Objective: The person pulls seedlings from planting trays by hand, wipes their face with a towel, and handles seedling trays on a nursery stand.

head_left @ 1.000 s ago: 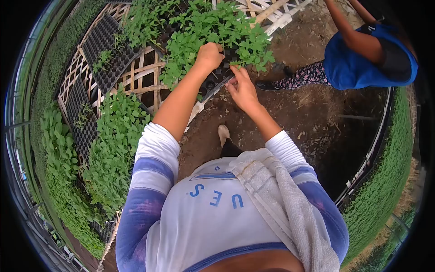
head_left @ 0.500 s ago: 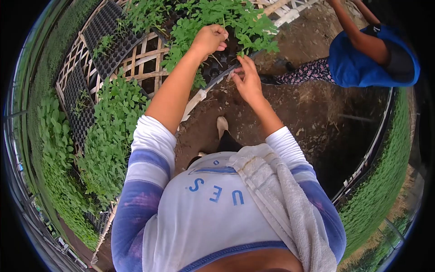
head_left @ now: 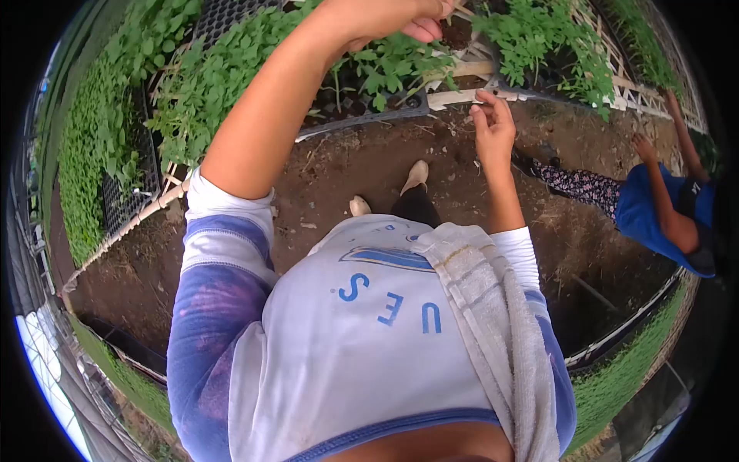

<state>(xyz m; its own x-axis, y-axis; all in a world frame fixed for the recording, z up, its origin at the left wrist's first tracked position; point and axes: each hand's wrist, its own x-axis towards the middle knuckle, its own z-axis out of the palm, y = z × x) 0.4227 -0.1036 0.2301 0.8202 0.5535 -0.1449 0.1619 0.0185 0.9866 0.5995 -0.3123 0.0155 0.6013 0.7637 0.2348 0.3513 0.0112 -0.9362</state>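
My left hand [head_left: 412, 19] is at the top edge, closed in a pinch and partly cut off by the frame. A dark brown soil plug [head_left: 456, 33] shows just below its fingertips, apparently the root end of a seedling whose top is out of view. Under this hand, leafy green seedlings [head_left: 389, 65] stand in a black cell tray [head_left: 369, 122]. To the right, my right hand [head_left: 494, 127] is raised over the bed's front edge. Its fingers are loosely curled, thumb and fingertips slightly apart, with nothing visible between them.
Pale wooden slats [head_left: 454, 98] edge the bench. More seedlings [head_left: 550, 50] grow at upper right, and others [head_left: 85, 185] at left. At right is another person in a blue shirt [head_left: 647, 204], arms reaching toward the bed. Bare soil [head_left: 331, 177] lies around my feet.
My view has swung right along the bed. The left hand has lifted from among the seedlings to the top edge, and my right hand has moved away from the tray rim.
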